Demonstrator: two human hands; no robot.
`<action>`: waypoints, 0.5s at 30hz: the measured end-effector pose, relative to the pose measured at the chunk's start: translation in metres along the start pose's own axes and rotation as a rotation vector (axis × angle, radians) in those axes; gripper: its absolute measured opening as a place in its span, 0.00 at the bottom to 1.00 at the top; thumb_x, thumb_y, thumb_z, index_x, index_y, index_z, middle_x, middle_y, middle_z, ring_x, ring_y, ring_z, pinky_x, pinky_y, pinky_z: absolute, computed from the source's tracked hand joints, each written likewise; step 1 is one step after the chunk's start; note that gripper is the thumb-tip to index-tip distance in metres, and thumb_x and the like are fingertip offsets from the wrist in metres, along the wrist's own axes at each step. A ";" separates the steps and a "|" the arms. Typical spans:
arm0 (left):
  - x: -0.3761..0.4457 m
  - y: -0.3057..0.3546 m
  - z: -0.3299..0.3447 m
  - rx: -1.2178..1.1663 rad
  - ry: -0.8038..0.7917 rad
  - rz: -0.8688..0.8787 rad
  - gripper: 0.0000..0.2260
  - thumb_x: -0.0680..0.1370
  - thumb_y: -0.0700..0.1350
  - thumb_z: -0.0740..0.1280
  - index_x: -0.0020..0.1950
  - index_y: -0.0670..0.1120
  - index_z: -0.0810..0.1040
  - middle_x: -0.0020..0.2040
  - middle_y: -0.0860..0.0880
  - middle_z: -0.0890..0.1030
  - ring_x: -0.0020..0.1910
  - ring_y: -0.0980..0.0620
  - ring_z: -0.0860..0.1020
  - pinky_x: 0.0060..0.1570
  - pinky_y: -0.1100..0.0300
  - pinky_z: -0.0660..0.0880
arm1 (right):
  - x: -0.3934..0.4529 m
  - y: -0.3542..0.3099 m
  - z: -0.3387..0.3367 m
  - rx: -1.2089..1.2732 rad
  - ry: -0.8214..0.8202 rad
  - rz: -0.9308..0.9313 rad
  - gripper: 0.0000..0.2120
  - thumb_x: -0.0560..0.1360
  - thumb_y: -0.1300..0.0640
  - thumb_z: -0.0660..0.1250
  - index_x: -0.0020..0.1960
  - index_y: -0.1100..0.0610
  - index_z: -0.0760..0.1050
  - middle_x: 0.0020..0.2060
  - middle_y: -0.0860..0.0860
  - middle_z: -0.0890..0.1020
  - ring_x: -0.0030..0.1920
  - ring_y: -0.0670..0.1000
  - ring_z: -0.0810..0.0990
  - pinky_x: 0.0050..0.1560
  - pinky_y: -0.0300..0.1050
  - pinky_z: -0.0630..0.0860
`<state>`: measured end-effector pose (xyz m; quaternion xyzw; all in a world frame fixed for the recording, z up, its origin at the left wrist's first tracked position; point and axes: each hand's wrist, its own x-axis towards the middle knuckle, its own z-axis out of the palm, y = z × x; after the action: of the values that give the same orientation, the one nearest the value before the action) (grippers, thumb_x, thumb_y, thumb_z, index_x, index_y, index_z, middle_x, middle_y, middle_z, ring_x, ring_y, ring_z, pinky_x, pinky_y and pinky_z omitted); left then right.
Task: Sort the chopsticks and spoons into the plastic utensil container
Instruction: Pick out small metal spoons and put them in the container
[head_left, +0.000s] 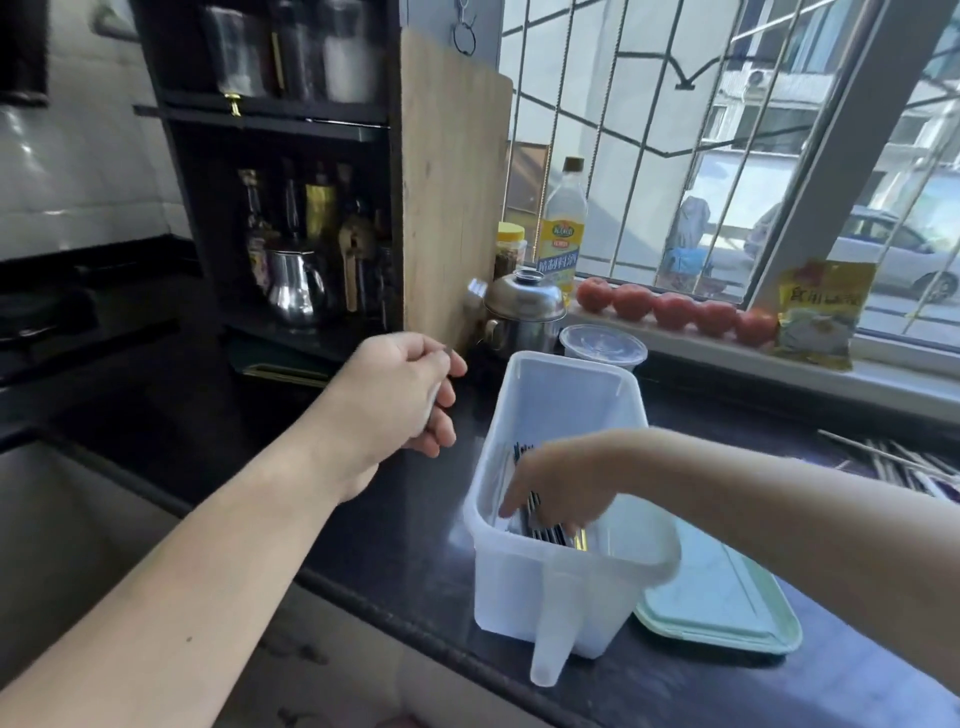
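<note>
A translucent white plastic utensil container (558, 587) with a drain spout stands on the dark counter. Inside it lies a bundle of dark chopsticks (540, 532) with metal ends. My right hand (558, 483) reaches down into the container, fingers curled over the chopsticks. My left hand (400, 395) hovers left of the container above the counter, its fingers pinching a thin metal utensil (445, 352), most of which the fingers hide. More chopsticks (904, 462) lie loose on the counter at the far right.
A pale green lid (727, 608) lies right of the container. Behind stand a steel pot (522, 312), a clear round tub (602, 345), an upright wooden board (452, 197), an oil bottle (563, 223) and tomatoes (675, 309) on the sill. A sink (62, 519) lies left.
</note>
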<state>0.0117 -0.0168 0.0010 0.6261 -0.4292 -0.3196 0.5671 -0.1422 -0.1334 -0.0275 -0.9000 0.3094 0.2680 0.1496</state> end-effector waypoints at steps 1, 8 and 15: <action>-0.001 -0.003 0.000 0.027 -0.027 -0.009 0.12 0.85 0.41 0.58 0.49 0.43 0.81 0.34 0.49 0.76 0.26 0.50 0.78 0.25 0.58 0.73 | 0.004 0.000 0.005 -0.145 -0.023 -0.068 0.24 0.79 0.66 0.60 0.73 0.51 0.73 0.60 0.54 0.80 0.48 0.54 0.78 0.51 0.46 0.77; 0.001 -0.012 0.001 0.098 -0.063 -0.012 0.12 0.85 0.41 0.58 0.50 0.43 0.81 0.38 0.46 0.77 0.27 0.51 0.79 0.26 0.61 0.74 | 0.002 0.004 0.009 -0.567 -0.145 -0.174 0.31 0.78 0.68 0.59 0.78 0.48 0.64 0.74 0.54 0.68 0.70 0.60 0.70 0.69 0.56 0.69; 0.002 -0.002 0.007 0.072 -0.078 0.011 0.11 0.85 0.41 0.59 0.51 0.42 0.81 0.38 0.46 0.77 0.27 0.51 0.79 0.25 0.61 0.73 | -0.007 -0.001 0.014 -0.605 -0.188 -0.184 0.24 0.78 0.66 0.65 0.73 0.56 0.68 0.68 0.55 0.74 0.65 0.58 0.73 0.66 0.54 0.70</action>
<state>0.0070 -0.0220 -0.0018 0.6309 -0.4657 -0.3247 0.5288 -0.1512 -0.1233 -0.0348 -0.8991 0.1179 0.4151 -0.0730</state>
